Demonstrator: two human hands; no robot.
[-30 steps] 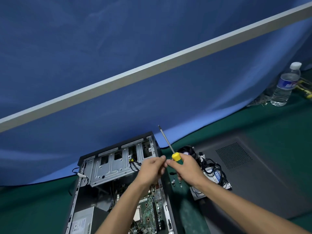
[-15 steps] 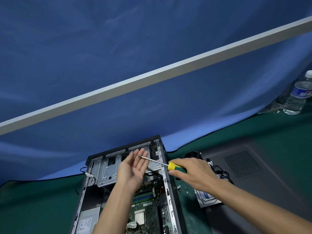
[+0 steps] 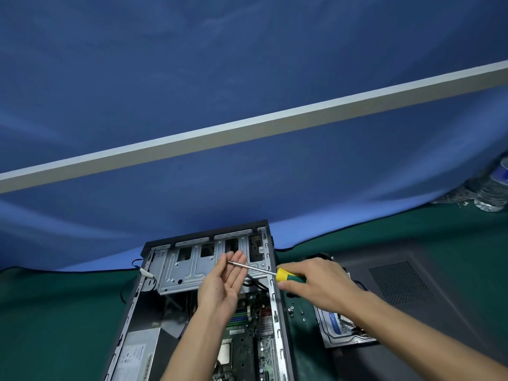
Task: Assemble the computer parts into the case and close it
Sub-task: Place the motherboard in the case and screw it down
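Case: my open computer case (image 3: 203, 303) lies flat on the green desk (image 3: 55, 325), at 6 o'clock in my view, side panel off.
Inside: drive cage (image 3: 187, 268) at its far end, motherboard (image 3: 247, 339) toward me, power supply (image 3: 137, 356) at the 7 o'clock corner.
Left hand (image 3: 224, 284): palm up over the cage, fingers straight and apart, holding nothing.
Right hand (image 3: 316, 284): wrapped round the yellow-green handle of my screwdriver (image 3: 264, 271); its tip points toward 9 o'clock, over my left fingers.
Panel: the grey side panel (image 3: 412, 284) lies at 3 o'clock from the case.
Drive: a hard drive (image 3: 341, 328) rests on the panel, under my right wrist.
Screws: loose screws (image 3: 295, 312) lie between case and drive.
Bottle: water bottle (image 3: 494, 188) stands at 2 o'clock.
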